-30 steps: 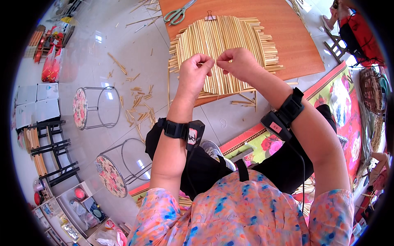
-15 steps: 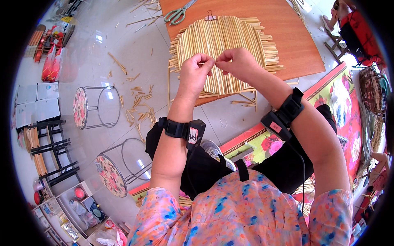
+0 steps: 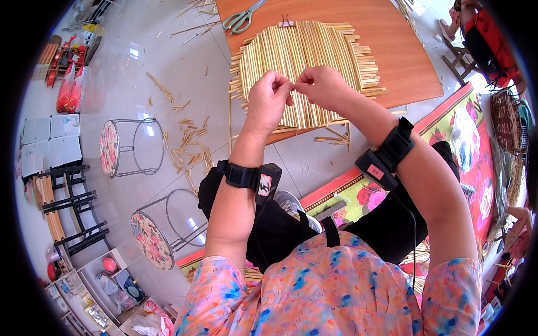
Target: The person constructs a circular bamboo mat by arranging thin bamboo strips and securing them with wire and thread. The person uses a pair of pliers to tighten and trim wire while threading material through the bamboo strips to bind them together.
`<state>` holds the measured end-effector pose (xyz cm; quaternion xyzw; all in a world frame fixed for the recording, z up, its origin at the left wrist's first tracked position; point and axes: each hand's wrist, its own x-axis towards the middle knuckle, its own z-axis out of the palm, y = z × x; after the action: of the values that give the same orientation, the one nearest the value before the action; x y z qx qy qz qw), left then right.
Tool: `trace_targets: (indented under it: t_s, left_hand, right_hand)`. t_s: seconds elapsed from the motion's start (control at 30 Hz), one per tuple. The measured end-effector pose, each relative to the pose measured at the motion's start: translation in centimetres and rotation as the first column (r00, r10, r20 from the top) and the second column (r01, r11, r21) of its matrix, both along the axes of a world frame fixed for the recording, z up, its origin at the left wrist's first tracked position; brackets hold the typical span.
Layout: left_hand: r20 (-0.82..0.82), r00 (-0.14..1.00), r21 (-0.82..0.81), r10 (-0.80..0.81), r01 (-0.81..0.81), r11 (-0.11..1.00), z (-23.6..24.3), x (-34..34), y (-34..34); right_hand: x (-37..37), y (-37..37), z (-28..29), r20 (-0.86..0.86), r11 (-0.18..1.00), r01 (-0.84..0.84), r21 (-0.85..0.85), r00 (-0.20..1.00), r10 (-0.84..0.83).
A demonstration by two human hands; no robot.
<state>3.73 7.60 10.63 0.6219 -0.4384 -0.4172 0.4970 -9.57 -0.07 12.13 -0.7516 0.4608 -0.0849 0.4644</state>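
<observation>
Little change noted: left hand point(image 3: 268, 99) and right hand point(image 3: 323, 87) each kept pinched together, nearly meeting, over straw panel point(image 3: 300, 50) on tabletop point(image 3: 395, 56). Same fine handwork judged continuing. Anything clamped in grip could not be discerned.

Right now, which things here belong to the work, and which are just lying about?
In the work, it seems:
left hand and right hand, both pinched; anything held is too small to make out
straw panel, below the hands
clip on its far edge
table under it
scissors, perhaps; lying on the table

Just lying about, it seems:
stools
straw scraps
basket
</observation>
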Motion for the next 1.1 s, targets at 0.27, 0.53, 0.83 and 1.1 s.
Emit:
trace_targets:
  t_s: [0.27,0.53,0.83,1.1]
  left_hand:
    - [-0.001,0.999,0.052,-0.052,0.052,0.997,0.1,0.4,0.2]
    - [-0.041,0.998,-0.083,0.047,-0.05,0.995,-0.1,0.2,0.1]
    - [-0.089,0.996,0.081,-0.032,0.039,0.996,0.2,0.1,0.3]
    - [0.106,0.992,0.108,-0.064,0.052,0.993,-1.1,0.2,-0.1]
  right_hand:
    - [0.1,0.4,0.7,0.068,0.964,0.062,0.258,0.994,-0.083]
    - [0.2,0.3,0.9,0.096,0.938,0.09,0.333,0.987,-0.129]
    - [0.4,0.4,0.1,0.085,0.923,0.174,0.343,0.973,-0.215]
    - [0.0,-0.1,-0.5,0.073,0.739,0.233,0.632,0.932,-0.356]
